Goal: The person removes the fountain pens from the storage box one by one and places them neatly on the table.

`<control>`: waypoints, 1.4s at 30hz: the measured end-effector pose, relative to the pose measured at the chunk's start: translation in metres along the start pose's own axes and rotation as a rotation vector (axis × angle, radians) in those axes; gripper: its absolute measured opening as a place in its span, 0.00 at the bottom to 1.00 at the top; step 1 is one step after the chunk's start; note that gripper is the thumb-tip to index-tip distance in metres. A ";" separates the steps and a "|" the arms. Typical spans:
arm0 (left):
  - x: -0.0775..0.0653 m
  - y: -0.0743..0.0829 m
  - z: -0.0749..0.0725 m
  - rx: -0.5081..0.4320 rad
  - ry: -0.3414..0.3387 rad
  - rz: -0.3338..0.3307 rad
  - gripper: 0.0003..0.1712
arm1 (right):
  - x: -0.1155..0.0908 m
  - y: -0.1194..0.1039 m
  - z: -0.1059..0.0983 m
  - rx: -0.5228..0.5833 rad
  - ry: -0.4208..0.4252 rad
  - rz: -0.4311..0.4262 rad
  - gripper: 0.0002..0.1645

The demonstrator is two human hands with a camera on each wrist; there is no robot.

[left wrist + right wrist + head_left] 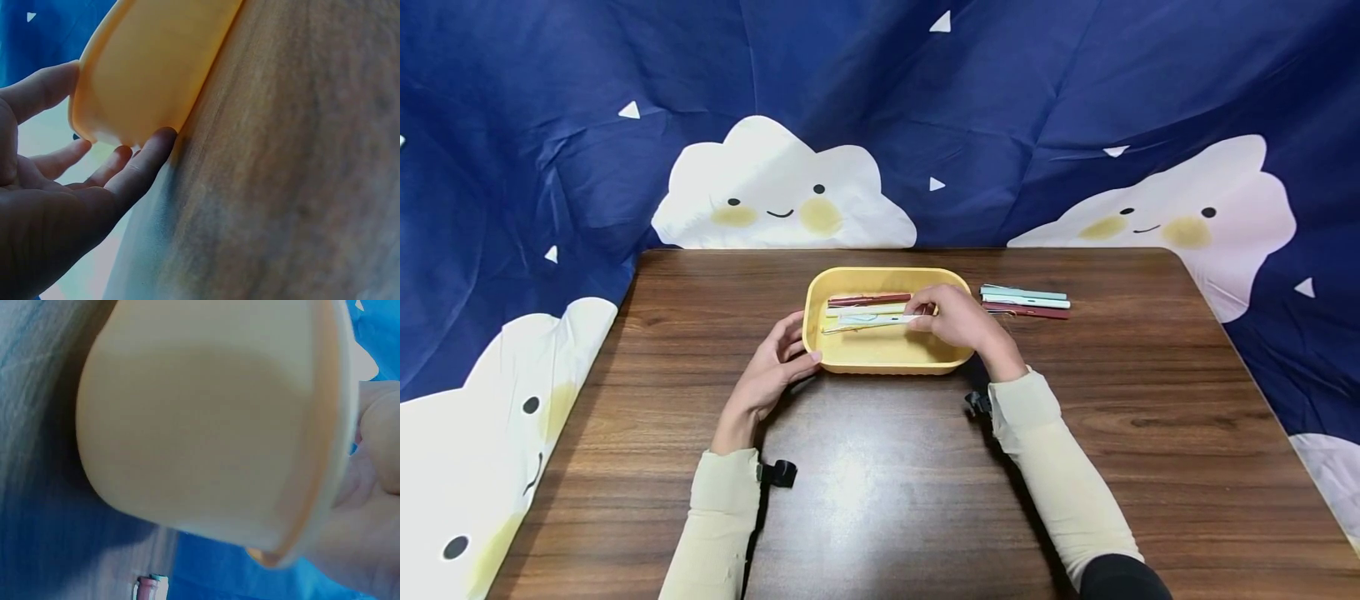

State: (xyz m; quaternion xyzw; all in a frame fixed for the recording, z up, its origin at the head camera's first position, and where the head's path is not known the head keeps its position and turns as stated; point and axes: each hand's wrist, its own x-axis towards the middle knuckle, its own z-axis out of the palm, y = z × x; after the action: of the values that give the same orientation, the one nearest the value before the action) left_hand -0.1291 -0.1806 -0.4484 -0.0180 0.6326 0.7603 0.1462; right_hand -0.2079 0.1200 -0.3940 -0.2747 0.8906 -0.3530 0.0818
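A yellow plastic box [887,367] stands on the table with several slim pens in it. Among them are a dark red pen [868,299] and a whitish pen [872,319]. My right hand [951,317] reaches over the box's right end and pinches the whitish pen near its right end. In the right wrist view the box wall hides the fingertips and the pen. My left hand [767,371] holds the box's left end from outside, thumb at the front corner. Its fingertips [164,136] press the outer wall in the left wrist view.
Right of the box, a teal pen [1024,293], a pale blue pen [1026,302] and a dark red pen [1030,312] lie side by side on the brown wooden table [865,467]. A blue cloud-print cloth [970,100] hangs behind the table's far edge.
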 end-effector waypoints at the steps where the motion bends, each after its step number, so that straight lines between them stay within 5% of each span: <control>1: 0.000 0.000 0.000 0.003 0.000 0.001 0.45 | -0.001 0.000 -0.001 -0.005 0.011 -0.003 0.05; 42: 0.001 -0.002 -0.001 0.001 -0.001 0.010 0.45 | -0.046 0.035 -0.051 -0.090 0.144 0.038 0.03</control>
State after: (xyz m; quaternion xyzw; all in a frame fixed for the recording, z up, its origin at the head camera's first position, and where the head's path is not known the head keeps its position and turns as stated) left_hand -0.1293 -0.1812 -0.4509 -0.0144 0.6332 0.7607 0.1425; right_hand -0.2023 0.1964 -0.3821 -0.2350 0.9142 -0.3300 0.0118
